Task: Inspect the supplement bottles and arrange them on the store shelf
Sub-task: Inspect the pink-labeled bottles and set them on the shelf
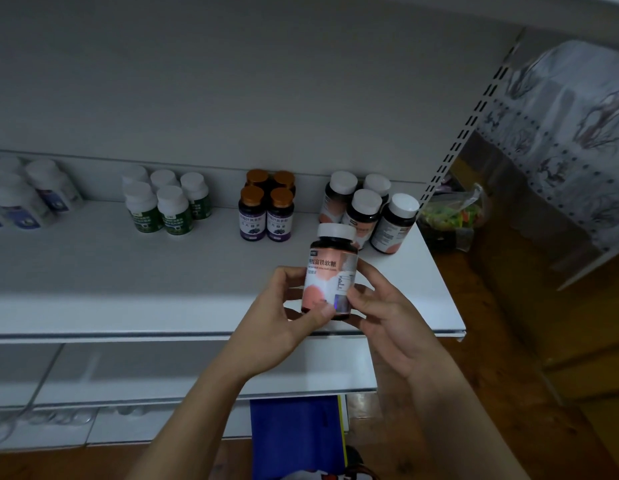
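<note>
Both bare forearms rise from the lower edge and converge toward the middle, the wrists near each other. The left hand (283, 306) curls its fingers round the left side of a bottle (330, 268), thumb laid across its low front. The right hand (387, 317) (palm turned inward) grips the bottle's right side with bent fingers and thumb, so both hands hold it upright.

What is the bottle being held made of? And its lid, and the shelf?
Bottle: probably dark glossy plastic, maybe glass; its dark shoulder catches the light.
Lid: white matte plastic, judging by its smooth, dull look.
Shelf: likely white painted metal; it is thin, with a folded front edge.
</note>
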{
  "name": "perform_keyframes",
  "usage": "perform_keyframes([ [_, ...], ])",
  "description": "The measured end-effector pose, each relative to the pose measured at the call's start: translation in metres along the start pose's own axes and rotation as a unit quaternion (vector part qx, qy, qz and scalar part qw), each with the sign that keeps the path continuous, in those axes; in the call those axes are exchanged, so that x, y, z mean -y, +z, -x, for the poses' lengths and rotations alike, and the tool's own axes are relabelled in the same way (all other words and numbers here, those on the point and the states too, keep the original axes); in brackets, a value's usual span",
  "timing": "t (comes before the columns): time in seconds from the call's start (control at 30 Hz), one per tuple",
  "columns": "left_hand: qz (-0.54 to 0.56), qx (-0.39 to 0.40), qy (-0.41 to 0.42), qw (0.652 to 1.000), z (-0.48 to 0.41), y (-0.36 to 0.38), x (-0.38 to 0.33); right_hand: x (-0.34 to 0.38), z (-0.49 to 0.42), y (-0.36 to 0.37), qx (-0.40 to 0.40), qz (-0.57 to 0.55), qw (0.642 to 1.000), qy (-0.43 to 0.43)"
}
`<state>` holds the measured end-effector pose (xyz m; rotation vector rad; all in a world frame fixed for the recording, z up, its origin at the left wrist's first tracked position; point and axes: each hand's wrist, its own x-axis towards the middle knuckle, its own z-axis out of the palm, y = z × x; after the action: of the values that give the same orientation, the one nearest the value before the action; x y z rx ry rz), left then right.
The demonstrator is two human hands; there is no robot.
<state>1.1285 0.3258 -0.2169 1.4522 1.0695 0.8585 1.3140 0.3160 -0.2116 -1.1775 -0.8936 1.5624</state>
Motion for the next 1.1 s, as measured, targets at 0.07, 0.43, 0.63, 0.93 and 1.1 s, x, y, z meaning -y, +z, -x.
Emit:
perform_keyframes([
  [0.07,-0.012,-0.005,0.003,1.000,-0.001,0.002,-0.002,0.000,-0.001,0.001,0.004,-0.009,1.000,-0.003],
  [0.43,-0.037,-0.047,0.008,0.998,-0.009,0.003,0.005,0.002,-0.008,0.004,-0.008,-0.004,1.000,-0.029],
  [0.63,-0.017,-0.047,0.010,0.999,-0.010,0.002,0.006,0.001,-0.011,0.002,-0.016,-0.038,0.999,-0.009],
  [0.93,-0.033,-0.025,0.031,0.999,-0.013,-0.002,0.012,-0.002,-0.011,0.001,-0.013,-0.047,0.999,-0.004],
  [1.1,-0.032,-0.013,0.034,0.999,-0.014,-0.003,0.016,0.000,-0.010,0.004,-0.012,-0.035,0.999,0.002],
])
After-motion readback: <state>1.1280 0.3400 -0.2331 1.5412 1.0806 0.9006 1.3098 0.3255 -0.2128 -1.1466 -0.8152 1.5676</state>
